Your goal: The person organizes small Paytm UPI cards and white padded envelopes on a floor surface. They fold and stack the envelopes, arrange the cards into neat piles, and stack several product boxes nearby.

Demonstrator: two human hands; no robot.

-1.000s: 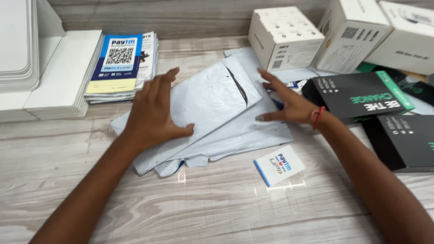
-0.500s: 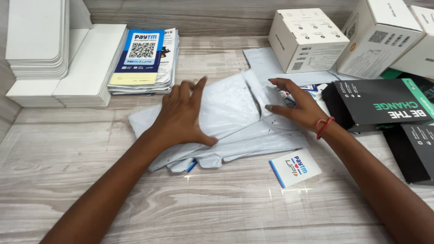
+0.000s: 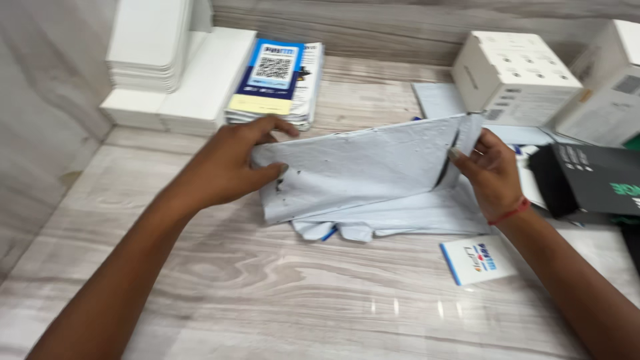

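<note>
Both hands had gone from pressing flat on the stack of grey mailer bags [image 3: 387, 217] to lifting the top grey mailer bag [image 3: 360, 170] just above it: the left hand [image 3: 223, 167] pinched its left edge, the right hand [image 3: 490, 173] gripped its right end over the marble-patterned table [image 3: 267, 300].

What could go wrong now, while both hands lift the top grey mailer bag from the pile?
1. The left hand and right hand pinch only the ends of the top mailer bag, so it may sag or slip.
2. The bags underneath look loosely stacked and might drag along.
3. The small white card lies close to the pile and may be swept away.
</note>
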